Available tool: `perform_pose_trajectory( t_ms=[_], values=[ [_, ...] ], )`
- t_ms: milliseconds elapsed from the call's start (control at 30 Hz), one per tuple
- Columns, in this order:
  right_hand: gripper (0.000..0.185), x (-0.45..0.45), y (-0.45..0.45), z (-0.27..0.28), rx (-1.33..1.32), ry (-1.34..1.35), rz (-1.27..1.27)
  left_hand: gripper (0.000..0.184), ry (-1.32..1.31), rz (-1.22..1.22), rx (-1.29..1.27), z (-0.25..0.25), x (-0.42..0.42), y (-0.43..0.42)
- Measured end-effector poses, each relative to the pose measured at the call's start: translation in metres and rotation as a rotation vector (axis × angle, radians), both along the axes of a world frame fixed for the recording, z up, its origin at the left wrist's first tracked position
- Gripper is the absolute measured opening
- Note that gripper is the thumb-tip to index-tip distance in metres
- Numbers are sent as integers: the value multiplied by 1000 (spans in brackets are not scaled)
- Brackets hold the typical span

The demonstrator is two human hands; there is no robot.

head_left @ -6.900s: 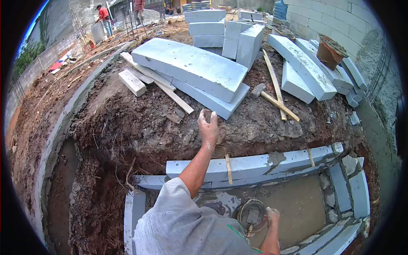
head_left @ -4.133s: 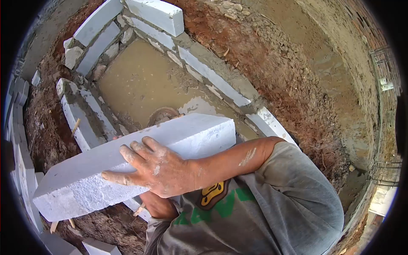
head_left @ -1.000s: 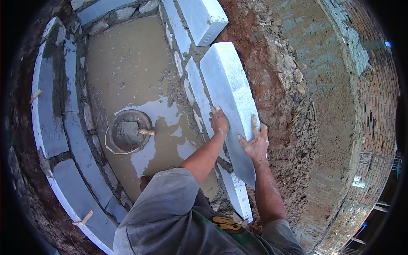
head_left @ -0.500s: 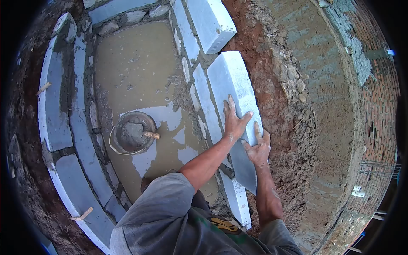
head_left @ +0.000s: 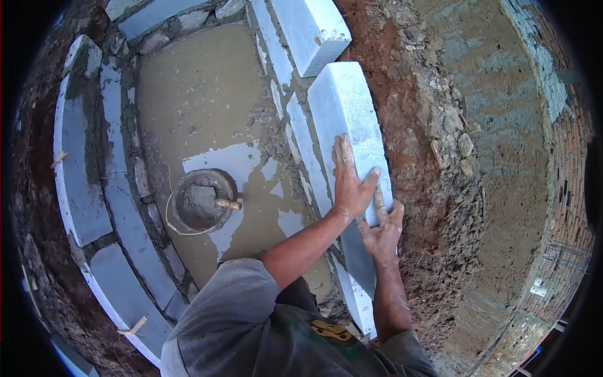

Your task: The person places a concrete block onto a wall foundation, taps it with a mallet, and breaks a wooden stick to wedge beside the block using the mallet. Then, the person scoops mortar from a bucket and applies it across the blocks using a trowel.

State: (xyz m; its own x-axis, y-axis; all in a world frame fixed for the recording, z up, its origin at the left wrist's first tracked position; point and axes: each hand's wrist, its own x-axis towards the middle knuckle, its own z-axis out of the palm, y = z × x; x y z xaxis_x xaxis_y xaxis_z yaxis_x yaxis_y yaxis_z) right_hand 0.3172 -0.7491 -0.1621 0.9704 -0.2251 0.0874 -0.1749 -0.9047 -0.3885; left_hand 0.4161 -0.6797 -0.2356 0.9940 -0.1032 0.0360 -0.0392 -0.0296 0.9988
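Note:
A long, light grey building block [head_left: 326, 103] stands on edge along the low wall at the centre right, in the head view. My left hand [head_left: 353, 185] grips its upper edge, the fingers stretched along the inner face and the thumb over the top. Just below it, my right hand [head_left: 382, 232] holds the same block, one finger pointing along the top and the thumb on the inner face. The two hands nearly touch, and both are smeared with mortar. Another block [head_left: 311, 31] stands ahead in line, a narrow gap between them. A lower block [head_left: 358, 301] shows behind my forearms.
A round bucket of mortar [head_left: 204, 188] with a trowel [head_left: 227, 204] in it sits in the muddy water [head_left: 201, 94] to the left. A second block wall [head_left: 81, 163] runs along the far left. Rough soil [head_left: 433, 207] and a brick wall [head_left: 565, 201] lie right.
The view has shifted slightly. Both hands stay on the block, the left hand's fingers now closer together. The gap to the block ahead looks much the same.

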Motion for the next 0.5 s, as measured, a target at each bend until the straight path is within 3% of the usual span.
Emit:
perform_pose_trajectory(
  t_ms=[167, 333, 400, 500],
  values=[
    [71, 0, -4, -12, -64, 9, -29, 90, 9, 11, -17, 6, 8, -3],
    [81, -13, 17, 19, -278, 155, -125, 91, -40, 29, 44, 2, 5, -4],
    [86, -54, 28, 32, -347, 74, -194, 92, -21, 25, 31, 6, 7, -3],
    [91, -157, 43, 47, -162, 118, -464, 94, 23, 10, 37, 10, 7, -3]
  ],
)
